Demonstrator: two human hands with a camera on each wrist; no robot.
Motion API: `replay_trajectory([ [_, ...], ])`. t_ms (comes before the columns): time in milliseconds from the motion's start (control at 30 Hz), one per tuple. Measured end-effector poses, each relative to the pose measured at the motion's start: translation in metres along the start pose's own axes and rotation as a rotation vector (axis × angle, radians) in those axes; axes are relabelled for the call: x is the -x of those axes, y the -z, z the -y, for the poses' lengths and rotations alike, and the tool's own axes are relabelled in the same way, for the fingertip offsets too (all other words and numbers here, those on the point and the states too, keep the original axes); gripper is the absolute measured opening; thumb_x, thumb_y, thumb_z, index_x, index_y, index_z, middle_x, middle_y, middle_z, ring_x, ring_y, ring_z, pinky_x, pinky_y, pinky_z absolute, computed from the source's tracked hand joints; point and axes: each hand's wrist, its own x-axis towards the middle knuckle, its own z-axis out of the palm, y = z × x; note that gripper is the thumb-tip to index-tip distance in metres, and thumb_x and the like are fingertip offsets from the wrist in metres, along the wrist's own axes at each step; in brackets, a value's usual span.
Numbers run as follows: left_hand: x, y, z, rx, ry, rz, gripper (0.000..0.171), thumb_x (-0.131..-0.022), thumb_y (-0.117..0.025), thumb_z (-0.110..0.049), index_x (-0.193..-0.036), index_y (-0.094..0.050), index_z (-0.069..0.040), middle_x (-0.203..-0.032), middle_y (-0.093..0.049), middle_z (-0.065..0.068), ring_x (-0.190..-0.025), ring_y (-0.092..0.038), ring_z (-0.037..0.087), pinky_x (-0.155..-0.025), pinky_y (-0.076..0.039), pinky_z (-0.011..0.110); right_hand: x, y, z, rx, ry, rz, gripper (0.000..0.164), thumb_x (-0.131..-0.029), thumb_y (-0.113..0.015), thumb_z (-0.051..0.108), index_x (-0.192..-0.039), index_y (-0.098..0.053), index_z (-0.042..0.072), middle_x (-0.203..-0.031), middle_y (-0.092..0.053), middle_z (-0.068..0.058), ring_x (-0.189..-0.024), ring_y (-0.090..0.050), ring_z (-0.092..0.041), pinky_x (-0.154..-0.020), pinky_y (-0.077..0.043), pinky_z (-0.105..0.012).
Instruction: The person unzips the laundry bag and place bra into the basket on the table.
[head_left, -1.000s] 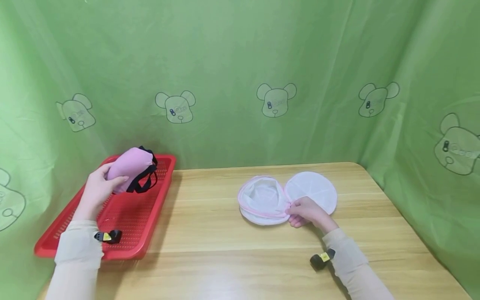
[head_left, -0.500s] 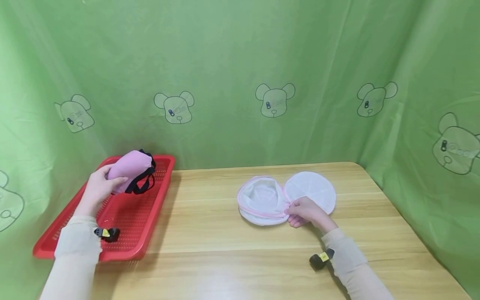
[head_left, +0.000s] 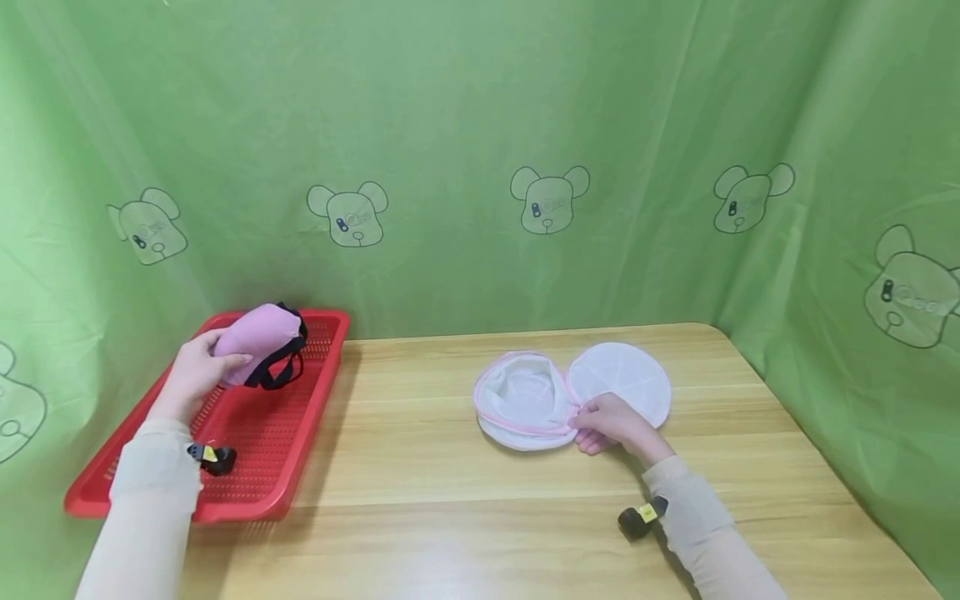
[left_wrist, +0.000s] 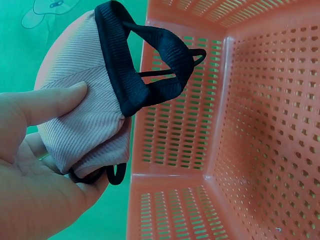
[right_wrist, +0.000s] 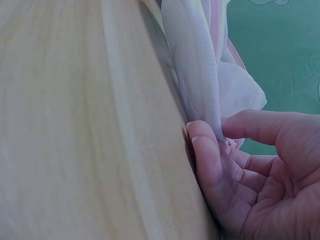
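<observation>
My left hand (head_left: 193,375) grips a folded pink bra (head_left: 258,333) above the red plastic basket (head_left: 300,467). In the left wrist view the bra (left_wrist: 82,95) shows ribbed cloth, a black band and black straps, with my thumb lying across its cup. On the right of the table, my right hand (head_left: 611,421) pinches the edge of a round white mesh laundry bag (head_left: 525,400) with pink trim. The bag's mouth is unzipped, and its round lid (head_left: 626,379) lies folded back to the right, partly hidden by my hand. The right wrist view has thumb and fingers at the bag's edge (right_wrist: 200,75).
The wooden table (head_left: 405,467) runs between basket and bag. A green curtain (head_left: 450,125) with bear-head prints stands behind and at both sides. Black wrist devices sit on both sleeves, the left one (head_left: 217,460) overlapping the basket in the head view.
My left hand and the bra have sunk slightly and drifted a little to the left over the basket. My right hand keeps its pinch on the laundry bag's edge.
</observation>
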Motion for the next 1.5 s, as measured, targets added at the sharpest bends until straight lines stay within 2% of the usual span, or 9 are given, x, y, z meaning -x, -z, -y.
replay_trajectory([
  [233,-0.005,0.000,0.008,-0.007,0.018,0.029,0.057,-0.091,-0.064,-0.011,-0.139,-0.041,0.011,-0.127,-0.050,0.033,-0.071,-0.052,-0.002,-0.057,-0.055,0.024,0.000,0.000,0.001,-0.009,-0.013,-0.006,0.016,-0.090,-0.064,0.011,-0.087,-0.061,-0.004,-0.067,-0.066,-0.007,-0.055,-0.064,-0.011,-0.055,-0.060,-0.026],
  [400,-0.007,0.000,0.013,-0.023,0.030,0.038,0.056,-0.090,-0.064,-0.010,-0.136,-0.041,0.013,-0.125,-0.051,0.033,-0.072,-0.051,-0.002,-0.059,-0.053,0.022,0.001,0.000,0.002,0.001,0.000,0.000,0.017,-0.090,-0.064,0.012,-0.088,-0.061,-0.005,-0.068,-0.067,-0.007,-0.056,-0.064,-0.011,-0.056,-0.060,-0.027],
  [667,-0.010,0.002,0.024,0.006,0.056,0.073,0.057,-0.090,-0.063,-0.008,-0.136,-0.040,0.015,-0.110,-0.057,0.023,-0.065,-0.054,0.001,-0.056,-0.055,0.027,0.002,0.000,0.003,0.002,0.002,-0.004,0.019,-0.090,-0.064,0.012,-0.090,-0.061,-0.006,-0.069,-0.067,-0.008,-0.056,-0.064,-0.012,-0.055,-0.060,-0.028],
  [867,-0.011,0.003,0.030,0.005,0.091,0.126,0.061,-0.090,-0.063,-0.010,-0.137,-0.035,0.017,-0.116,-0.054,0.030,-0.066,-0.056,0.001,-0.059,-0.056,0.026,0.001,-0.001,0.002,-0.004,0.000,-0.006,0.017,-0.090,-0.064,0.011,-0.088,-0.061,-0.005,-0.067,-0.067,-0.007,-0.055,-0.064,-0.011,-0.055,-0.060,-0.027],
  [1133,-0.013,0.003,0.036,0.032,0.144,0.197,0.063,-0.090,-0.060,-0.009,-0.138,-0.030,0.018,-0.091,-0.061,0.008,-0.061,-0.058,0.006,-0.056,-0.056,0.029,0.002,0.000,0.002,-0.002,0.000,-0.004,0.018,-0.090,-0.064,0.012,-0.090,-0.061,-0.006,-0.067,-0.067,-0.007,-0.055,-0.064,-0.011,-0.055,-0.060,-0.027],
  [1200,-0.012,0.002,0.036,0.031,0.145,0.202,0.063,-0.089,-0.061,-0.008,-0.138,-0.030,0.018,-0.093,-0.061,0.010,-0.062,-0.058,0.005,-0.056,-0.056,0.028,0.002,0.000,0.002,0.000,0.000,-0.004,0.019,-0.090,-0.064,0.012,-0.090,-0.061,-0.007,-0.067,-0.067,-0.008,-0.055,-0.064,-0.011,-0.055,-0.060,-0.027],
  [1367,-0.009,0.002,0.036,-0.021,0.145,0.208,0.061,-0.087,-0.060,-0.007,-0.135,-0.032,0.020,-0.106,-0.057,0.027,-0.064,-0.056,0.006,-0.055,-0.055,0.028,0.002,-0.001,0.003,0.001,0.002,-0.001,0.018,-0.090,-0.064,0.012,-0.089,-0.061,-0.006,-0.067,-0.066,-0.007,-0.055,-0.063,-0.011,-0.055,-0.060,-0.026],
  [1433,-0.009,0.002,0.036,-0.039,0.157,0.211,0.061,-0.087,-0.061,-0.006,-0.134,-0.034,0.020,-0.104,-0.057,0.028,-0.063,-0.056,0.008,-0.055,-0.054,0.028,0.002,-0.001,0.003,0.001,0.004,0.000,0.018,-0.090,-0.064,0.012,-0.088,-0.061,-0.005,-0.067,-0.066,-0.006,-0.054,-0.063,-0.010,-0.054,-0.060,-0.026],
  [1500,-0.009,0.001,0.037,-0.057,0.171,0.212,0.061,-0.086,-0.062,-0.007,-0.133,-0.034,0.019,-0.097,-0.059,0.023,-0.061,-0.055,0.009,-0.053,-0.054,0.028,0.003,-0.001,0.003,0.000,0.007,-0.002,0.017,-0.090,-0.064,0.012,-0.087,-0.061,-0.004,-0.066,-0.066,-0.006,-0.054,-0.063,-0.010,-0.053,-0.059,-0.026],
])
